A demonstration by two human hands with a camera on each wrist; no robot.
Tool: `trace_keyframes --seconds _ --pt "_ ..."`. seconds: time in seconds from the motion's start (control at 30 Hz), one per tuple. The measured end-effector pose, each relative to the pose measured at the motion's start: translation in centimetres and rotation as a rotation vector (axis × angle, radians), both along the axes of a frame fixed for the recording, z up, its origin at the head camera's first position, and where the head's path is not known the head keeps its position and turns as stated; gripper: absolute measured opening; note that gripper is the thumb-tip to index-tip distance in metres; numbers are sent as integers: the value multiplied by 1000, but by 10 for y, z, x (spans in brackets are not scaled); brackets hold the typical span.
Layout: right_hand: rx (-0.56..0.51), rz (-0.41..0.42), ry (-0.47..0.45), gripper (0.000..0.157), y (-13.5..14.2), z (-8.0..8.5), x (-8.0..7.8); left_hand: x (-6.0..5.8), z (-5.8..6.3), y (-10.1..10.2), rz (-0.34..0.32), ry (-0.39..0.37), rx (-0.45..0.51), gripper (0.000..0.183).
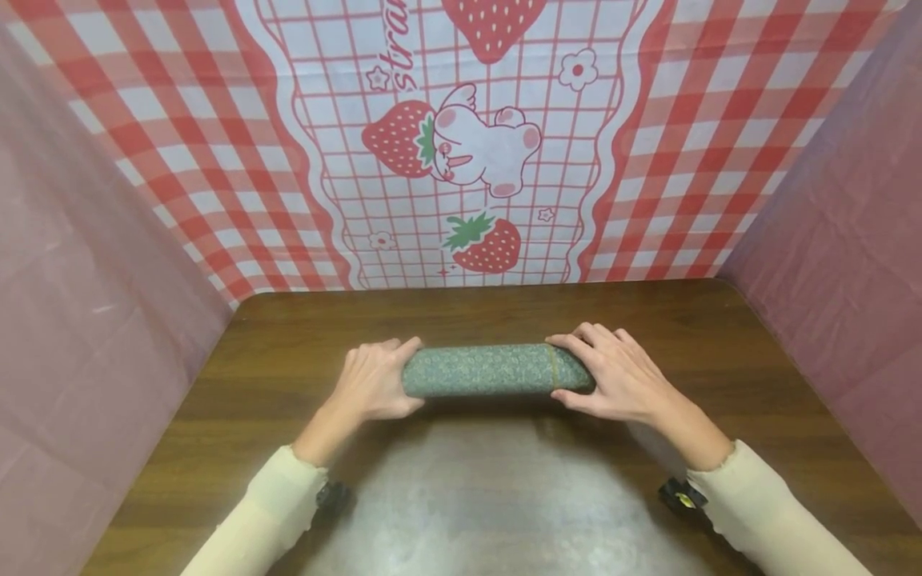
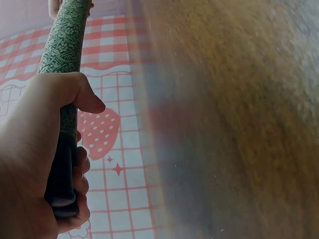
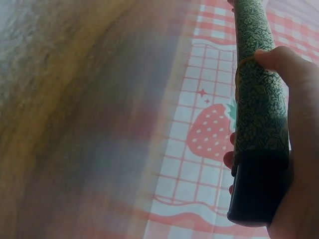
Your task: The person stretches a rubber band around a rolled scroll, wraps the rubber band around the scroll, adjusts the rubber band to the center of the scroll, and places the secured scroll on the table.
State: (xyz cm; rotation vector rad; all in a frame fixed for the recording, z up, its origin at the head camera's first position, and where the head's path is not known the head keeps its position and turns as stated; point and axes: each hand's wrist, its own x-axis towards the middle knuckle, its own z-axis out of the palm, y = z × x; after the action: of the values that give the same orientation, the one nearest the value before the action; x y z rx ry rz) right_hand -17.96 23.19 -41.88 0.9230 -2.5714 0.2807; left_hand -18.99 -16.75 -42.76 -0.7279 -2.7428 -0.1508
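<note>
A long green floral-patterned object (image 1: pixel 483 370), its exact kind unclear, lies crosswise between my two hands above the table. My left hand (image 1: pixel 378 378) grips its left end, thumb on the near side and fingers curled round the far side. My right hand (image 1: pixel 615 372) grips the other end the same way, close to a thin yellowish band (image 1: pixel 555 366). In the left wrist view a black end piece (image 2: pixel 62 174) sits inside the palm. The right wrist view shows a black end (image 3: pixel 256 191) too, with fingertips showing past the object's edge.
Below is a brown wooden table (image 1: pixel 288 336) with a bright reflection at its near middle. Behind it hangs a red-and-white checked cloth (image 1: pixel 691 144) with strawberry prints. Pinkish curtains (image 1: pixel 843 216) stand at both sides. A dark wrist device (image 1: pixel 680 494) sits under each cuff.
</note>
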Motion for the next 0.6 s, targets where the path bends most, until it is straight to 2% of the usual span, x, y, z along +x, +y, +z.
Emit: trace_keyframes --seconds 0.37,0.6 --pt "43 -39 15 82 -3 1 0 1 -1 3 -3 9 -6 81" --pt "18 2 -1 83 -3 3 -1 2 2 1 4 21 5 80"
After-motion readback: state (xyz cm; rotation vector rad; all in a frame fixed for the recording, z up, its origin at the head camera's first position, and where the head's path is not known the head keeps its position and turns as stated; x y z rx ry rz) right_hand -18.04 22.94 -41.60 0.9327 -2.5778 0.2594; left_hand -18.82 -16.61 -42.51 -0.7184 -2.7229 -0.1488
